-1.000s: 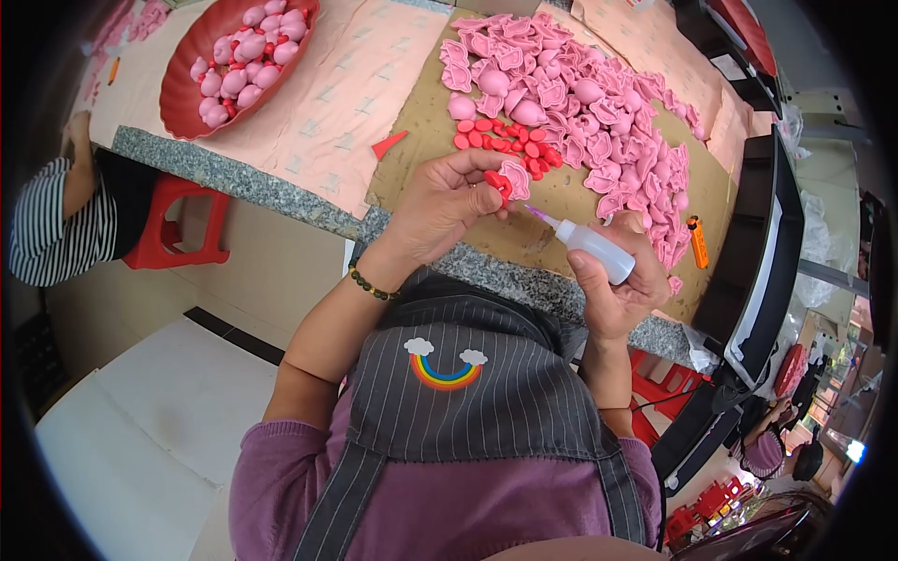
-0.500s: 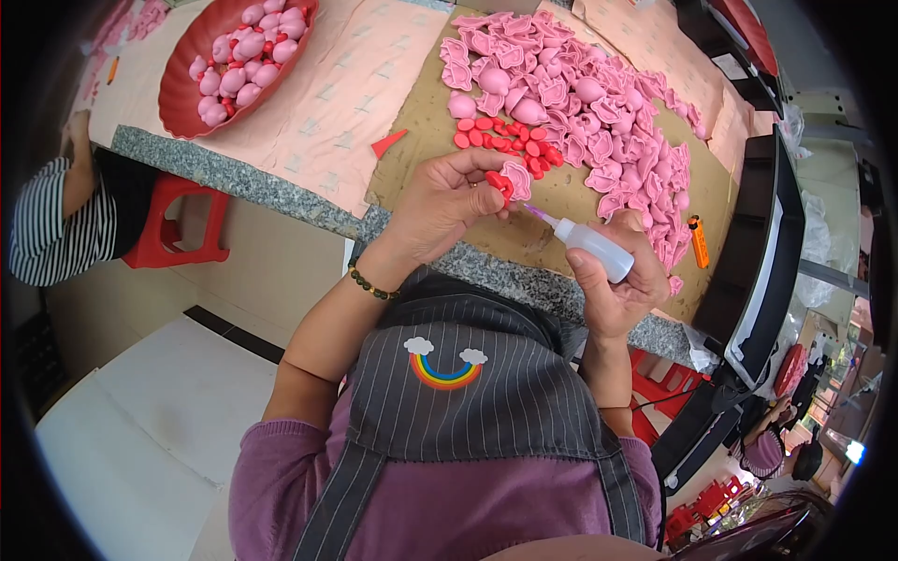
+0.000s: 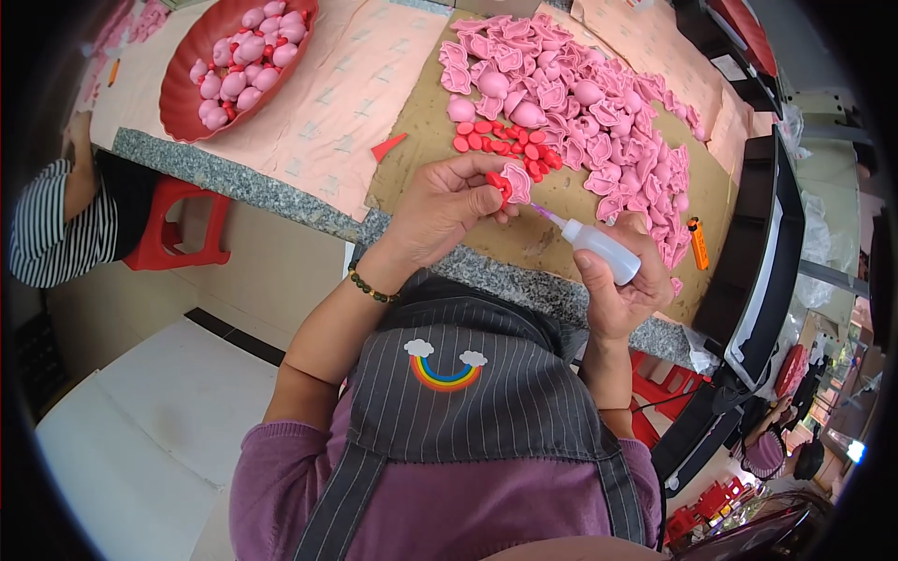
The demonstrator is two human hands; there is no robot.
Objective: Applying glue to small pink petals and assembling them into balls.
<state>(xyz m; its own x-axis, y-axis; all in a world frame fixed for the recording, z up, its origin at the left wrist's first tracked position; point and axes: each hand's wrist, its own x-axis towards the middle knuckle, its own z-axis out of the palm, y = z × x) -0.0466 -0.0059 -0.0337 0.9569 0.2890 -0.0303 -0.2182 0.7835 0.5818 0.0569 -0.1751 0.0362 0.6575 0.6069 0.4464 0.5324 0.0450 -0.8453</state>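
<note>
My left hand (image 3: 444, 206) pinches a pink shell-like plastic piece (image 3: 516, 183) together with a small red piece (image 3: 499, 187), above the brown work surface near the table's front edge. In my right hand (image 3: 627, 280) is a white squeeze bottle (image 3: 601, 251), tilted so its thin purplish nozzle (image 3: 547, 215) points at the pink piece. The nozzle tip is close to that piece; whether they touch I cannot tell. Just beyond my left hand lie several loose red oval pieces (image 3: 505, 140). A large heap of pink hollow pieces (image 3: 599, 112) spreads behind and to the right.
At the far left stands a red bowl (image 3: 173, 98) holding pink rounded parts and red bits. A red pointed scrap (image 3: 388, 146) lies on the table covering. An orange lighter (image 3: 698, 243) is at the right. Another person's striped sleeve (image 3: 89, 220) and a red stool (image 3: 178, 229) are left.
My right hand has drawn the bottle slightly to the right, and the nozzle has moved a little with it. My left hand keeps its grip almost unmoved.
</note>
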